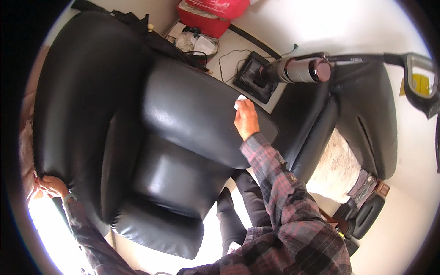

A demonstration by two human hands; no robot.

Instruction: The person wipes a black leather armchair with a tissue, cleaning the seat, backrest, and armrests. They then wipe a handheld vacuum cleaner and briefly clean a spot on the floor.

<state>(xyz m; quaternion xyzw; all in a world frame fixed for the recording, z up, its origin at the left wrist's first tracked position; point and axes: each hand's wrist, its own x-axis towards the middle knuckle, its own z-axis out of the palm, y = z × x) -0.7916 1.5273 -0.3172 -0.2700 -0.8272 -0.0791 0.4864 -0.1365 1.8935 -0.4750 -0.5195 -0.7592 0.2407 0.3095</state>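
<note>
My right hand (247, 118) is closed around a small white object (241, 99), likely a cloth or tissue, above the black leather armrest (192, 106) of a sofa. At the far left, my left hand (53, 186) is beside the outer edge of the sofa's backrest (82, 86), at a pinkish curtain or cloth (29, 154). Its fingertips are partly hidden there, and whether it grips the cloth is unclear. The black seat cushion (172, 172) lies between the two hands.
A stick vacuum cleaner (302, 70) leans across the upper right, near a black tray-like base (256, 77) with a cord. Red bags (209, 17) and a container of white items (199, 43) stand behind the armrest. Another black sofa section (367, 113) is at right, beside a fluffy light cover (335, 168).
</note>
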